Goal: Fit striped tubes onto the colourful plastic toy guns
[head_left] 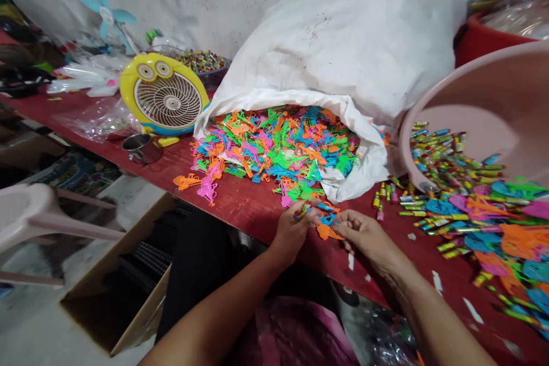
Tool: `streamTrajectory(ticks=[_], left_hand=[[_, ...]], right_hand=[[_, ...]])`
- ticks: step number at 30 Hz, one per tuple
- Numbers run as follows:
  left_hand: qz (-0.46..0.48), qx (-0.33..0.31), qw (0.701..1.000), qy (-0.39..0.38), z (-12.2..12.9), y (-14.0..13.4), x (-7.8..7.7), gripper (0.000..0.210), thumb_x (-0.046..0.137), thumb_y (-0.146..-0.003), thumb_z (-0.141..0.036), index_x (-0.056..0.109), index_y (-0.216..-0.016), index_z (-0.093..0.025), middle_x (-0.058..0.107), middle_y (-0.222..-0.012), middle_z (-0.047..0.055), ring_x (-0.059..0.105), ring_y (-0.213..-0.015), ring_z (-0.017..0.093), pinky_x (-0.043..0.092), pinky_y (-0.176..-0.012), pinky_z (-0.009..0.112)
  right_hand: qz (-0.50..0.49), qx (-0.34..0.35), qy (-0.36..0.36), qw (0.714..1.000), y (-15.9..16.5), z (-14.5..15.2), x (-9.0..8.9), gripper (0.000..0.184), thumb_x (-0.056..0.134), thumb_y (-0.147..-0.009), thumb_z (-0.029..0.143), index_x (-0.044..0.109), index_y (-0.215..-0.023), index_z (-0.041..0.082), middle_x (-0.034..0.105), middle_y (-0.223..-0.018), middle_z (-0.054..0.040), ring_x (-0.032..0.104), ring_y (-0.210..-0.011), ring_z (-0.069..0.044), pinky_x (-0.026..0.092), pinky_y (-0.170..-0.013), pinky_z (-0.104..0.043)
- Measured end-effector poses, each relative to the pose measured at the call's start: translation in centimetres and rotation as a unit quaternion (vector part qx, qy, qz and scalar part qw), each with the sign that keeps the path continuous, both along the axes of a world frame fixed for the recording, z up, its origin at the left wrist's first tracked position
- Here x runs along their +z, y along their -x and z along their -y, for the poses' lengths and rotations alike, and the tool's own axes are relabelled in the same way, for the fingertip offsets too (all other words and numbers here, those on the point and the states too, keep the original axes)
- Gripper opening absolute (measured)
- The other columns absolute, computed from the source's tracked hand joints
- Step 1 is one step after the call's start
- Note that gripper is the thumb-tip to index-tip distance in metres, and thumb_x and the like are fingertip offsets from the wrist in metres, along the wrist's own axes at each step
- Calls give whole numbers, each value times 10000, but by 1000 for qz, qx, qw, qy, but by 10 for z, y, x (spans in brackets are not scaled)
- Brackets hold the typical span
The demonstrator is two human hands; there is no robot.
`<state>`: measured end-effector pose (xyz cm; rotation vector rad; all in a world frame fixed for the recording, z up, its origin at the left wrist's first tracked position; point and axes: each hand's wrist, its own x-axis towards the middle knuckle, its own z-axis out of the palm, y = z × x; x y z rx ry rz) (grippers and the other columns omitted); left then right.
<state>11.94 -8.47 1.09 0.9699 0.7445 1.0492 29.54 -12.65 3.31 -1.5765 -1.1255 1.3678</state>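
Note:
My left hand (294,229) is closed around a small tube in a shiny colourful wrapper (302,211), at the front edge of the red table. My right hand (362,234) pinches an orange plastic lattice piece (329,232) with thumb and fingers. Blue plastic (326,218) shows between the two hands; which hand grips it I cannot tell. Just beyond them, a white sack (338,51) lies with its mouth toward me. Bright plastic pieces (278,146) in orange, green, pink and blue spill from it onto the table.
At right, a tipped pink tub (476,77) holds wrapped tubes (437,154); a pile of tubes with plastic pieces attached (514,240) lies before it. Leftward are a yellow fan (171,100), a metal cup (142,148), a cardboard box (141,291) below, and a plastic stool (55,217).

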Motion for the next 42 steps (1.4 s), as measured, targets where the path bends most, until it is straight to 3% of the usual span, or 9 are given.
streamTrajectory(ticks=[3,6,9,13,20,26,30,37,42], left_hand=[[11,-5,1000,14,-2,2,2,303,620,-886,-398,630,-1014,-123,654,-754,29,556,-609,113,432,-605,221],[22,7,1000,18,-3,3,1,332,633,-878,-413,577,-1062,-141,684,-867,54,556,-569,95,420,-548,209],[41,26,998,28,-2,0,0,365,667,-851,-444,520,-1031,-163,689,-913,70,613,-605,114,458,-568,220],[59,24,997,38,1,-6,-1,391,694,-826,-480,500,-961,-168,683,-949,85,656,-654,142,497,-595,242],[39,1,999,7,2,-11,-3,331,698,-827,-455,604,-850,-139,653,-732,30,620,-697,161,471,-703,267],[19,-9,999,-28,0,-10,-3,285,686,-841,-412,660,-807,-131,637,-698,27,575,-721,160,429,-743,266],[55,-36,998,-16,3,-12,-6,278,690,-835,-399,682,-874,-124,633,-687,22,543,-624,130,426,-656,247],[42,-68,997,9,7,-17,-5,389,703,-822,-409,688,-1056,-100,674,-761,59,574,-617,128,434,-600,227],[51,-76,996,11,7,-19,-5,353,713,-800,-437,684,-923,-108,655,-697,50,598,-638,147,434,-601,227]], right_hand=[[12,32,-2,999,-15,1,10,364,755,-709,491,619,-792,164,527,-549,46,406,-398,-70,291,-376,-185],[19,23,-14,999,-42,-2,26,402,777,-726,452,680,-983,158,587,-616,22,422,-418,-67,308,-382,-184],[-18,-98,-86,991,-60,-7,38,490,828,-688,392,680,-1102,176,631,-682,6,468,-450,-72,380,-420,-194],[-107,-228,-148,956,-41,-10,31,426,873,-609,341,694,-963,184,658,-710,-6,562,-493,-110,495,-478,-239],[-154,-197,-146,957,28,-4,4,401,867,-650,368,632,-915,181,685,-715,-26,658,-569,-144,550,-559,-242],[-140,-139,-114,974,21,4,1,436,846,-700,352,604,-1011,166,672,-672,-7,612,-531,-98,474,-531,-171],[-135,-101,-67,983,16,12,5,480,830,-722,361,606,-1088,147,639,-599,8,571,-482,-90,407,-460,-153],[-33,-246,-162,955,14,19,13,438,865,-656,385,620,-967,197,714,-801,-29,686,-620,-154,535,-565,-211],[-25,-224,-178,958,22,19,2,394,824,-717,392,605,-992,215,713,-797,-20,688,-630,-160,558,-595,-241]])
